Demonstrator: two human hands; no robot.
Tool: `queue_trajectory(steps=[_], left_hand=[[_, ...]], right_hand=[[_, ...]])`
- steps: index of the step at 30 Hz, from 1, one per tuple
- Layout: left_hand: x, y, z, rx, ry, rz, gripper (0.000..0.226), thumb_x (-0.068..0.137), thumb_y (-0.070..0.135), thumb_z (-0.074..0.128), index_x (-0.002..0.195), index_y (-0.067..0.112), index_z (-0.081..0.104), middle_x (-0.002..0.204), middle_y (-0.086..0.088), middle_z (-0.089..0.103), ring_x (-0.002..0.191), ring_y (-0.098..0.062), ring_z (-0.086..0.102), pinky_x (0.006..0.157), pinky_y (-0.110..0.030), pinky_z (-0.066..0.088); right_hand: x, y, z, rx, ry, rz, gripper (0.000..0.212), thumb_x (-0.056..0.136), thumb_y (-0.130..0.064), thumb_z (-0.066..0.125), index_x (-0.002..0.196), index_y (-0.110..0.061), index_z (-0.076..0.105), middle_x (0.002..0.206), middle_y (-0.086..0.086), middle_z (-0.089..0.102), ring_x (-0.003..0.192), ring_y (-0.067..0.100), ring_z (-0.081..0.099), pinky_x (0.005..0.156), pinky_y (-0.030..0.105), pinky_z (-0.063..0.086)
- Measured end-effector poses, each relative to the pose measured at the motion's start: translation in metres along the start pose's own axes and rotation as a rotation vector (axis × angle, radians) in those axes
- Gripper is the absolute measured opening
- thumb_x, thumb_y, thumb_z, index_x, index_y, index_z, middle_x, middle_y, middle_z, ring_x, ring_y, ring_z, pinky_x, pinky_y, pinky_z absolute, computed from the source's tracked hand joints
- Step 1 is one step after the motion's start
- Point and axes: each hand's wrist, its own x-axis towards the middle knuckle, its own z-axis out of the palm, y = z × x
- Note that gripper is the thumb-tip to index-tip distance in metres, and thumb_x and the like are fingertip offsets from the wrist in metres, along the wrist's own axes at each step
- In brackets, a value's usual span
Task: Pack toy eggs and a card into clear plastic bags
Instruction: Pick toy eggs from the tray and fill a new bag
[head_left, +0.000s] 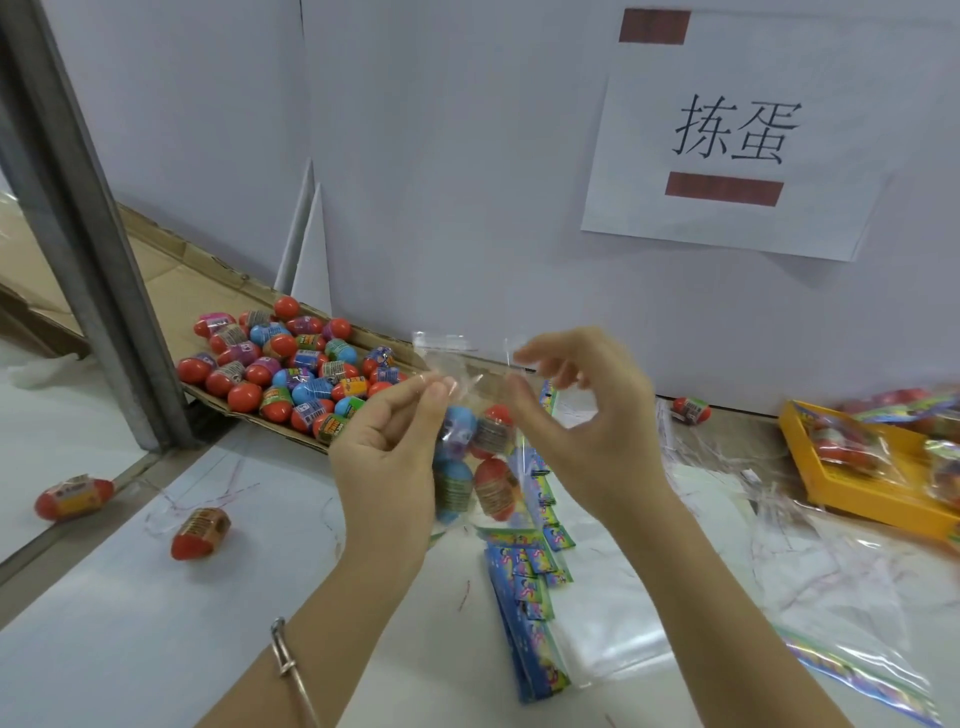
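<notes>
Clear bag (462, 364) hangs upright, mouth up, approx. centre frame; four toy eggs (493, 486) inside, two blue, two red, stacked in pairs; loose eggs (296, 364) heaped at rear left; blue-green cards (524, 597) fanned flat below bag.

Light is bright, even and diffuse, leaving faint soft shadows beneath the red plastic toy eggs (200, 540) at lower left. Crinkled clear plastic bags (852, 618) at lower right carry pale glare. The yellow plastic tray (852, 501) at the right edge smears into blur, and the grey metal post (93, 234) at upper left leans with wide-angle distortion.
</notes>
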Motion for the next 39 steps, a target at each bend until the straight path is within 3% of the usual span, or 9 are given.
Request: queue_trajectory(steps=[3,6,11,14,19,24,31,35,39], left_hand=[[-0.004,-0.001,0.002,0.019,-0.126,0.032,0.023,0.082,0.013,0.067,0.102,0.023,0.070,0.087,0.005,0.077,0.082,-0.010,0.073,0.068,-0.017,0.056],[-0.009,0.000,0.002,0.142,-0.248,0.110,0.032,0.079,0.025,0.064,0.110,0.033,0.067,0.091,0.014,0.075,0.079,-0.017,0.064,0.067,-0.018,0.056],[-0.012,0.001,0.003,0.219,-0.324,0.129,0.037,0.082,0.025,0.065,0.113,0.044,0.068,0.091,-0.003,0.056,0.086,-0.023,0.050,0.079,-0.058,0.052],[-0.013,0.001,0.002,0.263,-0.353,0.163,0.037,0.084,0.025,0.064,0.116,0.043,0.065,0.087,-0.005,0.057,0.083,-0.024,0.052,0.077,-0.065,0.049],[-0.013,-0.001,0.002,0.372,-0.371,0.249,0.035,0.087,0.029,0.061,0.121,0.039,0.057,0.071,-0.024,0.058,0.052,-0.025,0.037,0.050,-0.046,0.046],[-0.015,-0.004,0.002,0.435,-0.383,0.291,0.038,0.086,0.025,0.058,0.122,0.038,0.056,0.072,-0.034,0.057,0.055,-0.042,0.050,0.054,-0.058,0.047],[-0.015,0.001,0.002,0.353,-0.356,0.323,0.025,0.090,0.024,0.063,0.113,0.033,0.066,0.087,0.000,0.074,0.069,-0.047,0.059,0.059,-0.057,0.052],[-0.010,0.003,0.003,0.124,-0.265,0.137,0.024,0.083,0.018,0.062,0.104,0.025,0.069,0.096,0.016,0.075,0.089,-0.008,0.072,0.069,-0.019,0.057],[0.004,-0.002,-0.002,-0.069,-0.147,-0.045,0.028,0.088,0.000,0.060,0.098,0.023,0.073,0.098,0.008,0.076,0.096,-0.009,0.071,0.070,-0.018,0.057]], right_hand=[[-0.001,-0.003,0.004,-0.247,-0.051,-0.223,0.010,0.082,-0.018,0.066,0.088,-0.020,0.074,0.080,-0.006,0.067,0.073,0.019,0.059,0.074,0.037,0.041],[-0.001,-0.003,0.006,-0.302,-0.054,-0.152,0.016,0.085,-0.015,0.065,0.097,-0.019,0.075,0.084,-0.004,0.071,0.076,0.022,0.062,0.075,0.042,0.044],[0.001,0.000,0.002,-0.272,-0.037,-0.117,0.010,0.085,-0.018,0.067,0.090,-0.015,0.075,0.079,-0.004,0.071,0.071,0.021,0.064,0.074,0.041,0.046],[0.002,0.000,0.000,-0.330,-0.022,-0.180,0.013,0.087,-0.022,0.064,0.087,-0.016,0.075,0.075,-0.005,0.071,0.066,0.022,0.061,0.071,0.038,0.043],[0.003,0.002,-0.002,-0.518,0.049,-0.348,0.018,0.089,-0.022,0.063,0.075,-0.017,0.074,0.066,-0.006,0.068,0.057,0.021,0.057,0.067,0.036,0.042],[0.004,0.003,-0.002,-0.590,0.137,-0.374,0.021,0.084,-0.014,0.065,0.063,-0.016,0.067,0.057,-0.004,0.062,0.052,0.021,0.053,0.067,0.035,0.037],[0.009,0.006,-0.017,-0.411,0.154,-0.187,0.011,0.074,-0.007,0.070,0.066,-0.012,0.067,0.062,-0.006,0.063,0.056,0.018,0.058,0.070,0.035,0.035],[0.017,0.021,-0.046,-0.240,0.193,0.056,0.004,0.078,-0.015,0.065,0.074,-0.014,0.068,0.066,-0.006,0.064,0.058,0.004,0.056,0.069,0.025,0.042],[0.019,0.039,-0.059,-0.157,0.243,0.177,0.010,0.082,-0.009,0.064,0.079,-0.018,0.066,0.068,-0.014,0.061,0.058,-0.006,0.053,0.056,0.005,0.034]])
